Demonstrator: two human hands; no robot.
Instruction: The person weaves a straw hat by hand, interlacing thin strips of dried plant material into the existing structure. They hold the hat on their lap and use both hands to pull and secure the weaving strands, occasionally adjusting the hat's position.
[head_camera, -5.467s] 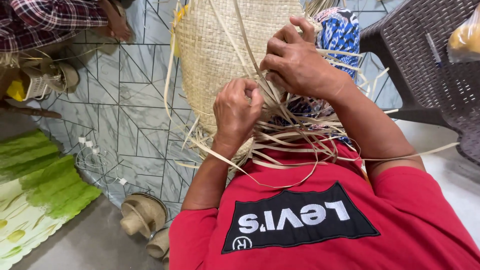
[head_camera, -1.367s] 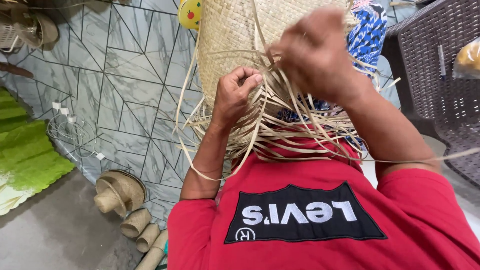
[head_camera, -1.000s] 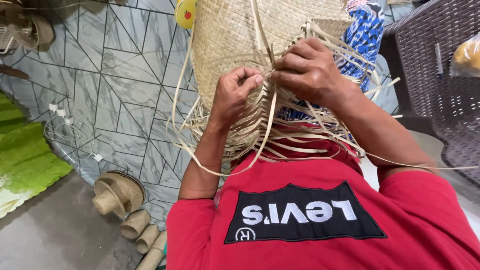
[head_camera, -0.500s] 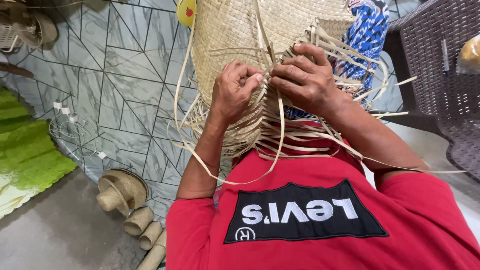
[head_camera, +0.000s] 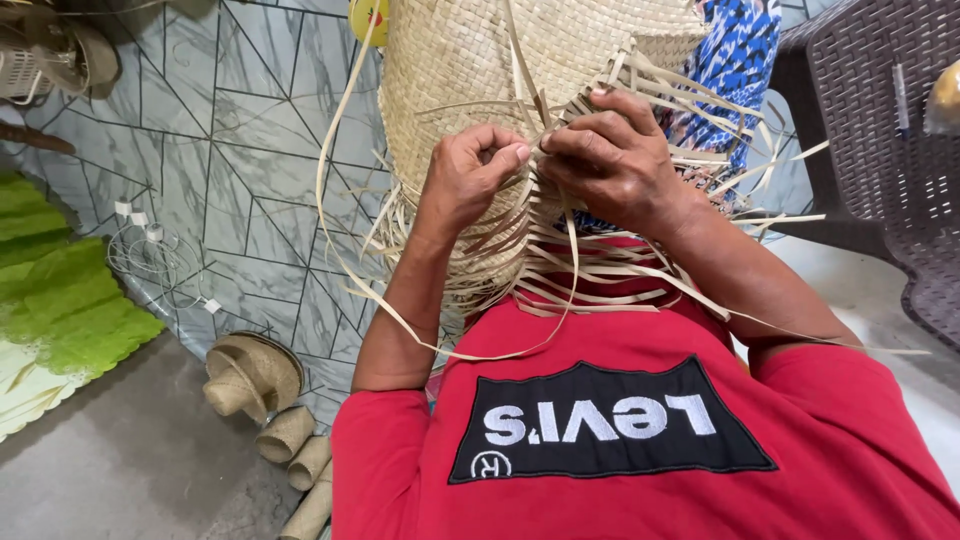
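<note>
A pale straw woven mat (head_camera: 470, 70) hangs in front of the person, its upper part tightly plaited. At its lower edge, many loose flat strips (head_camera: 560, 270) stick out and curl in all directions.

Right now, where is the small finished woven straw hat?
In the head view, the tan woven straw hat lies on the floor at lower left, beside small woven rolls, left of the person's left arm.

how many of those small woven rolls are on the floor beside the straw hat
3. The woven rolls lie in a row below the straw hat: one nearest it, one next, one at the bottom edge. More may be hidden.
</note>
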